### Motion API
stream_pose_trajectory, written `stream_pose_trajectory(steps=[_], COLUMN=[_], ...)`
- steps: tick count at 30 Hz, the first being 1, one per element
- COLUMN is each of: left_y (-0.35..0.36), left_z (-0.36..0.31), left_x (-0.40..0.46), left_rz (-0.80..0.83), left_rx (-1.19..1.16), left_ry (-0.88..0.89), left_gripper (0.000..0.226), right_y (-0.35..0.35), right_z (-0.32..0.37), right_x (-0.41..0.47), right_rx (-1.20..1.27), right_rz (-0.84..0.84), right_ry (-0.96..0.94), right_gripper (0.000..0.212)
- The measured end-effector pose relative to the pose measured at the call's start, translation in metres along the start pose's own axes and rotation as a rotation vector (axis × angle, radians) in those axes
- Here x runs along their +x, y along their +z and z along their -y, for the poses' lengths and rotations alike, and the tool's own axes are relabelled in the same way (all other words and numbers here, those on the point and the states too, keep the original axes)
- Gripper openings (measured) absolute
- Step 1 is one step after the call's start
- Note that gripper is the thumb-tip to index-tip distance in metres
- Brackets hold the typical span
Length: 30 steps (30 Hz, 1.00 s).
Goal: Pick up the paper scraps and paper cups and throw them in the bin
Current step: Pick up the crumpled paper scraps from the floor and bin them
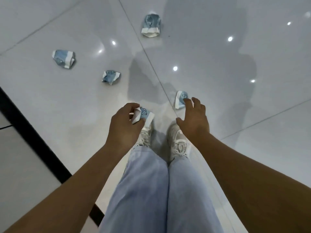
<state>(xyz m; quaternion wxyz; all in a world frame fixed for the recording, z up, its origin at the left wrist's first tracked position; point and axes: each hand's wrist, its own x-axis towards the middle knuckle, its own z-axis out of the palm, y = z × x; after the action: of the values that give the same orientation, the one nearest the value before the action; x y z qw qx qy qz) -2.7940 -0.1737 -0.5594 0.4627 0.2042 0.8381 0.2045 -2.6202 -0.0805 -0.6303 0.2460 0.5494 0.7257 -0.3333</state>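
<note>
Our left hand (pixel 124 121) grips a crushed blue-and-white paper cup (pixel 143 115). Our right hand (pixel 195 118), fingers spread, hovers at another crushed blue-and-white cup (pixel 180 100) on the glossy white tiled floor (pixel 235 64).

Dim, cool, bluish-grey light throughout. Lit from above: small round ceiling lamps mirrored as bright white spots on the glossy floor (pixel 218 47), one with a streaked flare at upper left. Soft grey shadow of the person spread across the tiles at upper right, a second paler one just ahead of the shoes (pixel 176 142). Slightly soft overall, fine detail smeared, as with compression. Forearms at the bottom edges stretched and blurred by the wide lens; tile joints and the dark strip (pixel 33 132) at left splayed outward toward the corners.
</note>
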Motion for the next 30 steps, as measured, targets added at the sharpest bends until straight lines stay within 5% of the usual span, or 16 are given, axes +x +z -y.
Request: stream_pose_trajectory(steps=[7,15,22,30], left_y=[0.043,0.058,0.017,-0.055], left_z=[0.043,0.056,-0.01,-0.163], left_x=[0.095,0.113,0.055,-0.036], left_rz=[0.055,0.081,0.104,0.063], left_rx=[0.026,0.04,0.105,0.115], left_ry=[0.068,0.023,0.017,0.13], left_gripper=[0.03,0.031,0.03,0.035], right_y=[0.08,0.102,0.016,-0.151], right_z=[-0.027,-0.025,0.01,0.049], right_x=[0.096,0.102,0.015,-0.109], right_rx=[-0.056,0.074,0.219,0.352], right_rz=[0.022,-0.086,-0.059,-0.165], right_ry=[0.002,0.027,0.043,0.01], right_gripper=[0.091,0.067,0.067,0.07])
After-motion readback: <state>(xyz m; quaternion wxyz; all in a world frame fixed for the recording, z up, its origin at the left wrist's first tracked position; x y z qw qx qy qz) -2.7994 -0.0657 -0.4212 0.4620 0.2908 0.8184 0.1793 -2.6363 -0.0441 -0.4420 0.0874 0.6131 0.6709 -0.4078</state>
